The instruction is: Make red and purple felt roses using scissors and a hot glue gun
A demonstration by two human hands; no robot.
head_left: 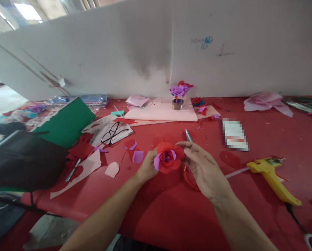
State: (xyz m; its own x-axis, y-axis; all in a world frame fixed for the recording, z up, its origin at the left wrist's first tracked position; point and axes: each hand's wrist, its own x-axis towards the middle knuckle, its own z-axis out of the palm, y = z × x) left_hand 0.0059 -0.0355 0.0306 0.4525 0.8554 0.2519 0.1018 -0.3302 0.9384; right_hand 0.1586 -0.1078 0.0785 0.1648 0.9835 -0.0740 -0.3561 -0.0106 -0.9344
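In the middle of the head view is a red and purple handmade flower [167, 157], its layered petals facing up at me. Its underside is gripped by my left hand [148, 164], whose fingers are mostly hidden behind the petals. My right hand [203, 167] has its thumb and fingers at the flower's right edge, pinching a red outer petal. Below that hand, partly covered, lie scissors [189, 135] with red handles. To the left rest loose purple petal pieces [138, 157] and a pale pink cut piece [112, 169].
A yellow glue gun [273, 174] with a glue stick lies at right, near a blurred-out phone-like object [235, 134]. Finished flowers [180, 90] stand in a tape roll [177, 104] on pink sheets [161, 113]. Glasses [114, 133], green board [67, 122] and a dark bag-like shape [28, 160] are left.
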